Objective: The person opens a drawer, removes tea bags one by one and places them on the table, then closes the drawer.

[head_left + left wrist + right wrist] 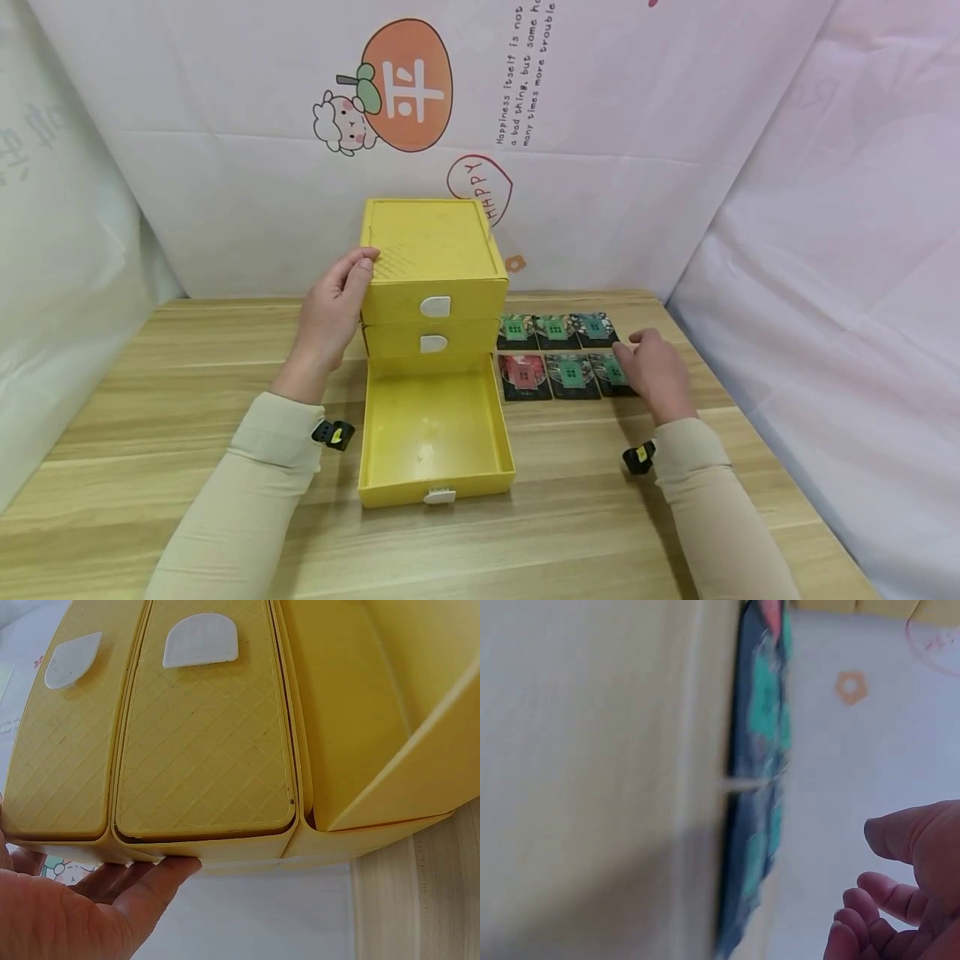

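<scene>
A yellow cabinet of three stacked drawers, each with a white tab, stands near the middle of the table. Its bottom drawer is pulled out with nothing inside; the upper two are closed. My left hand rests against the cabinet's left side, near the upper front corner; in the left wrist view, extended fingers touch that side. Over the right end of the front row of flat packets, my right hand hovers with thumb and loosely bent fingers apart. It partly hides a dark packet with a green label.
Two rows of dark packets lie right of the cabinet, among them a red one and a green-labelled one. The wood-grain table meets a white printed cloth behind, and cloth hangs at both sides.
</scene>
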Tool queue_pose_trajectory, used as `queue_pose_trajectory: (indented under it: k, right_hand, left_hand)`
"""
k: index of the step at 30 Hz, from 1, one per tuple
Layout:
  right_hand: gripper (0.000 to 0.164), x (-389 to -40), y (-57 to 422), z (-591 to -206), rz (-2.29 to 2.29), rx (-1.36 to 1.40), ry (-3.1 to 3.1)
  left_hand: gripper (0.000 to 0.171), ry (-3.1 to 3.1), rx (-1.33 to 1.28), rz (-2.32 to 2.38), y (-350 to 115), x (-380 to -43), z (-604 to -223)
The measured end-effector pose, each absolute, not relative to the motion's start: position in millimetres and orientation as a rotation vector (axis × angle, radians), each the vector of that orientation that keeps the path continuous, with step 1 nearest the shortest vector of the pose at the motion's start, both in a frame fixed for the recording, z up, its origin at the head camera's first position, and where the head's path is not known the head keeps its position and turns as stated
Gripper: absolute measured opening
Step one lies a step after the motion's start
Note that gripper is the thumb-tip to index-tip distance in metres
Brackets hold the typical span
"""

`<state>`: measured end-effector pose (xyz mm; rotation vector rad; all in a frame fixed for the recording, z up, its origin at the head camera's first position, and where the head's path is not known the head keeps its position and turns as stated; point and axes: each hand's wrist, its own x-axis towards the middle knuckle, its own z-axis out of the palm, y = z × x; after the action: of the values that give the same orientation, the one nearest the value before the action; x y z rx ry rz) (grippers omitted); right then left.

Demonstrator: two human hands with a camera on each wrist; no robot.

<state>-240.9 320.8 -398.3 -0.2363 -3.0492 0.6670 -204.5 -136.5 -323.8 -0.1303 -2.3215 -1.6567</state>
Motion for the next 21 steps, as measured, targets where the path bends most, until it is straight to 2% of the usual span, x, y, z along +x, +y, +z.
queue_pose_trajectory:
  k: [5, 12, 21]
  right_hand:
    - [0.065, -234.8, 300.5, -384.2, 0.679, -0.145, -2.954]
    - [0.053, -223.3, 272.8, -366.1, 0.686, -0.027, -2.831]
    - [0.048, -206.3, 243.4, -351.1, 0.693, 0.115, -2.701]
  left_hand:
    - [0.055, -2.31, -0.141, -1.67, -136.4, -204.5, -323.8]
    - [0.055, -2.31, -0.137, -1.668, -136.4, -204.5, -323.8]
    - [0.056, -2.313, -0.13, -1.667, -137.1, -205.9, -324.9]
